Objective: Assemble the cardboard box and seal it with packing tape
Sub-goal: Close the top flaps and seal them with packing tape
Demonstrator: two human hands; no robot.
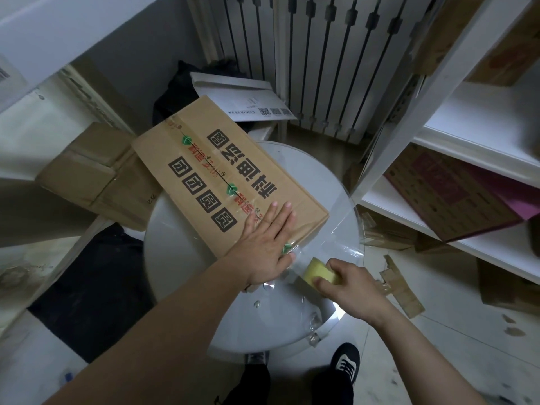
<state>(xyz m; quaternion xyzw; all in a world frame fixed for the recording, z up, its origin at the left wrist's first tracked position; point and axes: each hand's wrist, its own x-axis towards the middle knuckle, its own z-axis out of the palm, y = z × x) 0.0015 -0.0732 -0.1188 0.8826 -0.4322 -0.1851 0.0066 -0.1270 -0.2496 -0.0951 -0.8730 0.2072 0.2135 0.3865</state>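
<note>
Left hand (267, 247) flat on box (222, 171)

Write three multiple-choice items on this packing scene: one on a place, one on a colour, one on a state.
1. Where does the cardboard box lie?
A. on the round white table
B. on a shelf
C. on the floor

2. What colour is the tape roll in the right hand?
A. red
B. yellow
C. blue

3. How is the left hand?
A. closed in a fist
B. gripping scissors
C. pressed flat on the box

Answers: 1 A, the box rests on the tabletop; 2 B, the roll's side shows yellow; 3 C, palm and fingers lie spread on the box's near end.
</note>
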